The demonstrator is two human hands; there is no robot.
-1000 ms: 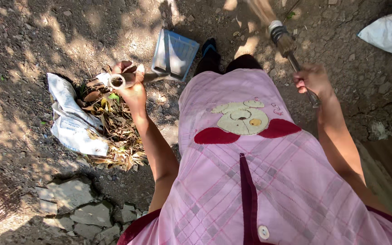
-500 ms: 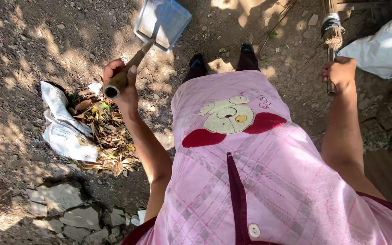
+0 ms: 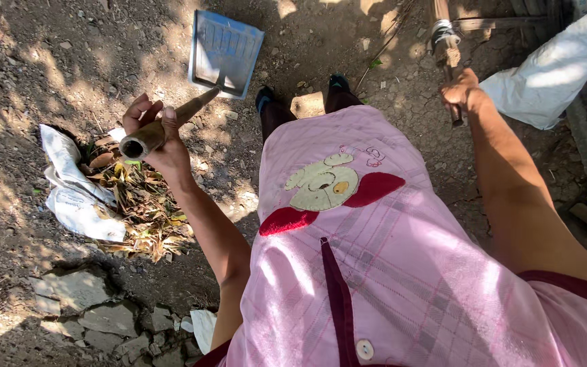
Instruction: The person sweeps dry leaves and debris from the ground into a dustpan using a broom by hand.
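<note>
dustpan [image 3: 224, 53] on long handle, held off the dirt ahead of the feet | left hand [image 3: 151, 132] wrapped round handle end, now lower and further left | right hand [image 3: 462, 92] gripping broom [image 3: 445, 41], swung upright from its earlier slant | leaf pile [image 3: 137, 197] on white sack [image 3: 69, 197] unchanged

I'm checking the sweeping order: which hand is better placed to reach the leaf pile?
Left, probably: it holds the dustpan handle right beside the leaves. The right hand grips the broom far across.
</note>
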